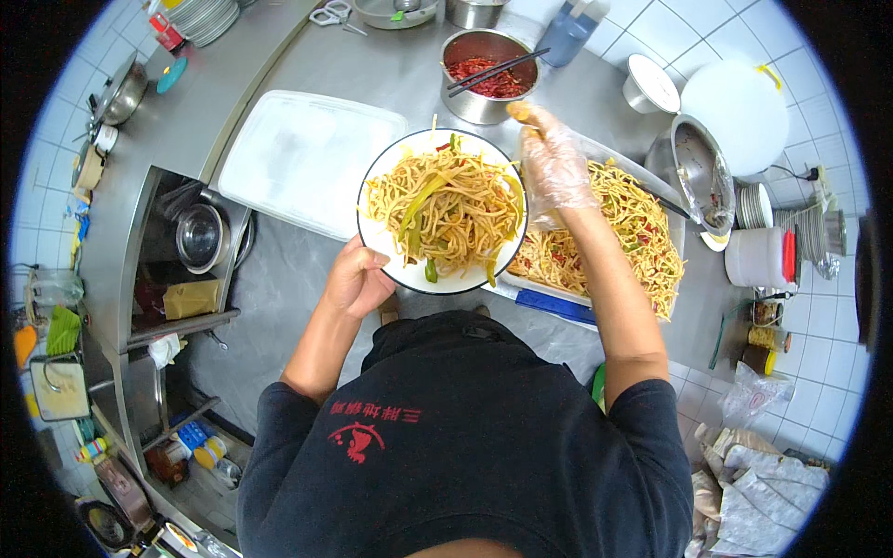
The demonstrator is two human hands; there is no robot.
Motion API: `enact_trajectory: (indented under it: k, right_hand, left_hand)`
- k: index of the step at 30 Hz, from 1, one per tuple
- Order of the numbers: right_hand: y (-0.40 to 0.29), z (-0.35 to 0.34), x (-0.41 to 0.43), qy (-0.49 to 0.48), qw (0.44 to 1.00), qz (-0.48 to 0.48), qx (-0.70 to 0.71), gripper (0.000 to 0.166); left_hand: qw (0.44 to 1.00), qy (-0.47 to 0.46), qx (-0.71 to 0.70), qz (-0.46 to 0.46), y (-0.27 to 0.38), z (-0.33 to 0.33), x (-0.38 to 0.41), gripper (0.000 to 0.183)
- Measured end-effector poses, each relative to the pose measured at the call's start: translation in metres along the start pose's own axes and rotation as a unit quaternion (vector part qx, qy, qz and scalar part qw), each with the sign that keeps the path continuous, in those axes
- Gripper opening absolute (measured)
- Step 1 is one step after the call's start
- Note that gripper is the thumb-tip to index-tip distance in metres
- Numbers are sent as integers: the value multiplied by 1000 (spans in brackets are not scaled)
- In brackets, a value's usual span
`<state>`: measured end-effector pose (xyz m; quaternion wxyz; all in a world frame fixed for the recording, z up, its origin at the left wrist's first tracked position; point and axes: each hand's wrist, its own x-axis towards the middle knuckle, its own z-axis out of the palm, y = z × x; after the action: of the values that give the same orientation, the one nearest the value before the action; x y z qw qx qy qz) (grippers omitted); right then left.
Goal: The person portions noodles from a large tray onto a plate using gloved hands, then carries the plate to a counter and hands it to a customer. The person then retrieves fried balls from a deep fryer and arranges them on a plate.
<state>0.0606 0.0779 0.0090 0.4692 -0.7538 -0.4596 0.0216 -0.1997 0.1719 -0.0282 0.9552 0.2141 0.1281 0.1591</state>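
Observation:
My bare left hand (359,275) grips the lower left rim of a white, dark-rimmed plate (380,258). Noodles (453,209) mixed with green and red pepper strips are heaped on it. Just right of the plate is my right hand (554,157) in a clear plastic glove, its fingers apart and sauce on the fingertips; whether it touches the rim I cannot tell. Under my right forearm lies a rectangular tub (675,244) of similar noodles (628,216), partly hidden by the arm. Beyond the plate stands a steel pot (474,104) of red chili mixture, with dark chopsticks (499,72) across its top.
A translucent rectangular lid (307,160) lies left of the plate on the steel counter (335,63). Towards the right wall are a tilted steel bowl (670,157), a white tub (757,257) and stacked plates (806,234). Scissors (331,14) and a dark-filled jug (568,35) are at the back.

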Motion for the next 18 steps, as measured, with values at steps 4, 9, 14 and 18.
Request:
enact_trajectory:
  k: [4, 9, 14, 18]
  right_hand:
    - [-26, 5, 5, 13, 983, -116, -139, 34]
    - [-40, 11, -5, 24, 950, -183, -250, 43]
    - [-28, -4, 9, 66, 965, -153, -204, 42]
    - [-7, -40, 12, 80, 988, -59, -116, 37]
  left_hand:
    - [1000, 1, 6, 10, -3, 3, 2, 63]
    - [1000, 0, 15, 15, -12, 2, 5, 64]
    - [1000, -7, -10, 12, -20, -8, 8, 62]
    - [999, 29, -13, 13, -19, -22, 2, 60]
